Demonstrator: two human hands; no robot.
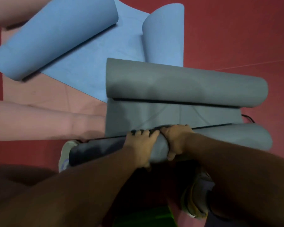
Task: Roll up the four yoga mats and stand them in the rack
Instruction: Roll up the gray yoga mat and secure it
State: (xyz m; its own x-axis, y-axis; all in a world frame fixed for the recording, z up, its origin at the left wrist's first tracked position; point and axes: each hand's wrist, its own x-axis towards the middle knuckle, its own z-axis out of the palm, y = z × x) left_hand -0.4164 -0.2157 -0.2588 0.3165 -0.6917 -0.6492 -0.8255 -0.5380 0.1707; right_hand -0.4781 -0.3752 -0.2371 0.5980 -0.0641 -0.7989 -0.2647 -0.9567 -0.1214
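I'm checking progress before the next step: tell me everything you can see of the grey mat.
The grey mat looks like matte foam, curled into rolls at both ends with a flat stretch between. It lies on the red floor, overlapping the blue mat. The left hand and right hand grip the near roll, which has a dark underside.

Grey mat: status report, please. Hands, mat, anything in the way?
Both hands, left hand and right hand, gripping near roll of grey mat. Far end also curled. Blue mat overlapped beyond it.
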